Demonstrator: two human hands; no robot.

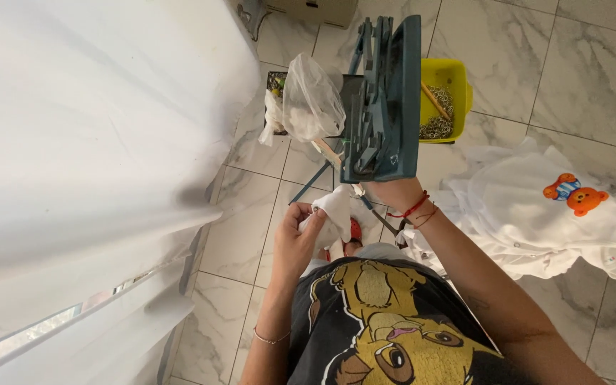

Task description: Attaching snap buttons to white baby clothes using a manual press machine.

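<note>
My left hand [295, 239] pinches a small piece of white cloth [334, 212] in front of my chest. My right hand [391, 191], with red threads round the wrist, grips the near end of a dark teal metal press [386, 100] that rises toward the camera; its fingers are mostly hidden behind the tool. The cloth sits just below and left of the press's near end. A thin metal frame [315, 182] shows under the press.
A yellow tray [458, 75] of small metal rings and a wooden stick sits behind the press. A clear plastic bag [311, 100] with white bits lies left of it. White garments with an orange bear patch [572, 194] are heaped on the marble floor at right. A white sheet [87, 142] fills the left.
</note>
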